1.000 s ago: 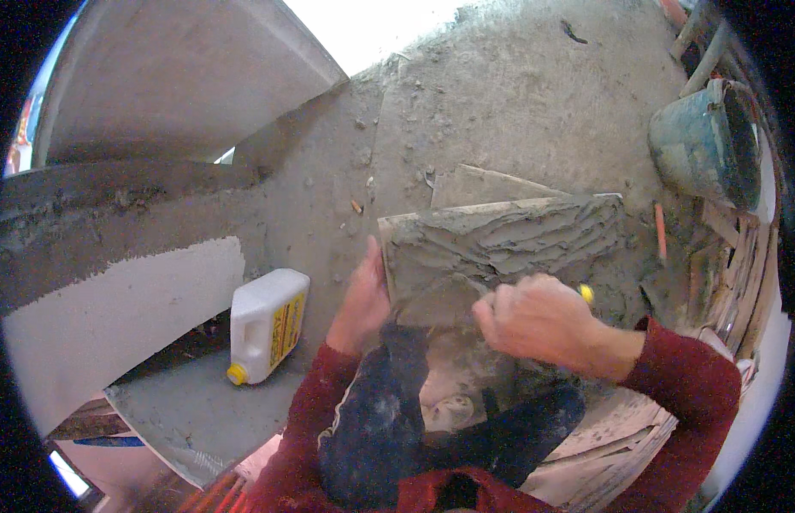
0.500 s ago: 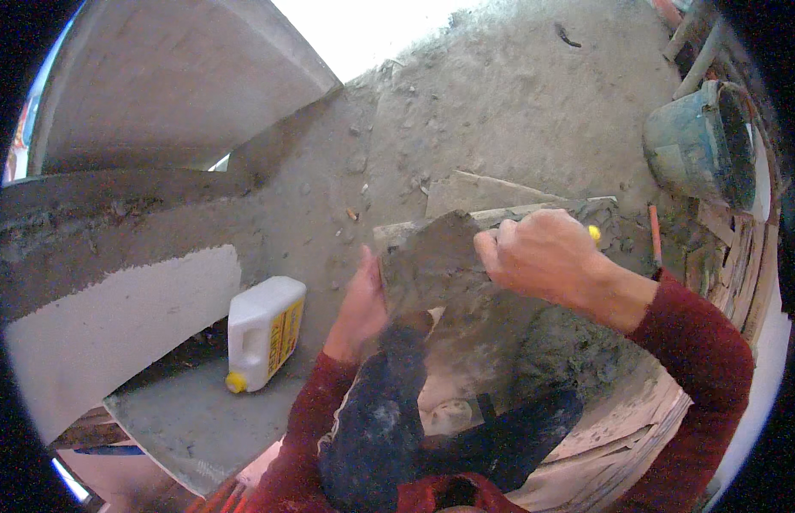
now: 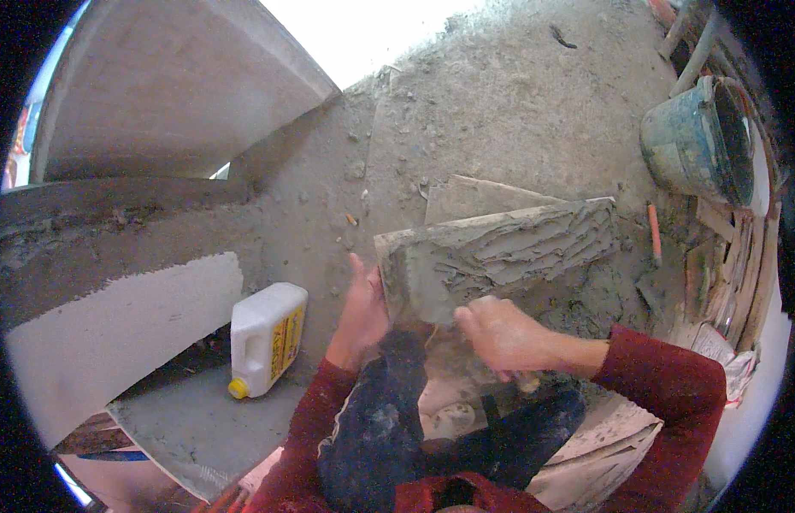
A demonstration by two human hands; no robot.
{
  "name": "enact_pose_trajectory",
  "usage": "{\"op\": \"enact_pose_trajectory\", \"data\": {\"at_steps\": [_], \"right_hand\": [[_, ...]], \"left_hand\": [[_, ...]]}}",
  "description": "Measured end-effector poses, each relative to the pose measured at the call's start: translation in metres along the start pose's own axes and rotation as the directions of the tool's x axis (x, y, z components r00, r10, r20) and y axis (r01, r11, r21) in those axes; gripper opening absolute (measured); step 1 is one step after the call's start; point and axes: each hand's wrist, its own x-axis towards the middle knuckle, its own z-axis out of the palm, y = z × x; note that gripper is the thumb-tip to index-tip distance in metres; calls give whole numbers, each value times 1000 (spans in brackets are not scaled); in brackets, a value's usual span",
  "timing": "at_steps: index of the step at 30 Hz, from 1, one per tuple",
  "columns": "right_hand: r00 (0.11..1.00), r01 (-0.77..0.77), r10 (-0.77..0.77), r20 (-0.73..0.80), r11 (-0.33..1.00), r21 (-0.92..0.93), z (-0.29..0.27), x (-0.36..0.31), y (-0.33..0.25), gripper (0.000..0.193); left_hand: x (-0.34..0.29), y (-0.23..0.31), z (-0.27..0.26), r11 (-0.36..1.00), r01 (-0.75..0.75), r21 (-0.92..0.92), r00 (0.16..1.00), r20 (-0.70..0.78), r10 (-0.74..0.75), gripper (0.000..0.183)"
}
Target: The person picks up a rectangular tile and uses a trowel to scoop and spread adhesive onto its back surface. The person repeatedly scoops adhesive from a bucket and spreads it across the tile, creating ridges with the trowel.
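A rectangular slab (image 3: 397,267) lies tilted in front of my knees, its upper face spread with ridged wet grey mortar (image 3: 526,252). My left hand (image 3: 360,312) grips the slab's left edge, thumb pointing up and fingers partly hidden by the edge. My right hand (image 3: 510,335) is closed round the handle of a trowel (image 3: 430,295), at the slab's near side. The trowel's blade is blurred and reaches over the left part of the slab; its handle end shows below my hand.
At left, a white jug (image 3: 267,338) with a yellow cap lies on a grey board (image 3: 192,432). A dirty bucket (image 3: 692,141) stands far right, near an orange-handled tool (image 3: 655,232). Wet mortar (image 3: 585,303) lies beside the slab. Another flat piece (image 3: 483,197) is behind it.
My right hand has swept the trowel toward me and slightly left, off the slab's far edge. The mortar's ridged surface is now uncovered. My left hand stays at the slab's edge.
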Motion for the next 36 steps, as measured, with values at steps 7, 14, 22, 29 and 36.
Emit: {"op": "enact_pose_trajectory", "data": {"at_steps": [7, 14, 22, 29, 36], "right_hand": [[997, -59, 48, -57, 974, -220, 3, 3, -7, 31], [957, -291, 265, -122, 902, -320, -19, -22, -20, 22], [980, -200, 197, 34, 971, 135, 10, -15, -15, 23], [935, -318, 354, 11, 827, 463, 29, -50, 5, 40], [977, -69, 162, -140, 858, 509, 52, -4, -22, 43]], "left_hand": [[-5, -4, -5, 991, 24, -133, 1000, 17, -22, 92], [-4, -2, -6, 994, 11, -112, 994, 110, 2, 92], [-2, 1, -5, 994, -11, -106, 997, 78, 20, 92], [-3, 3, 0, 990, -10, -141, 997, 76, 21, 92], [2, 7, -7, 995, -14, -104, 998, 63, 20, 92]]}}
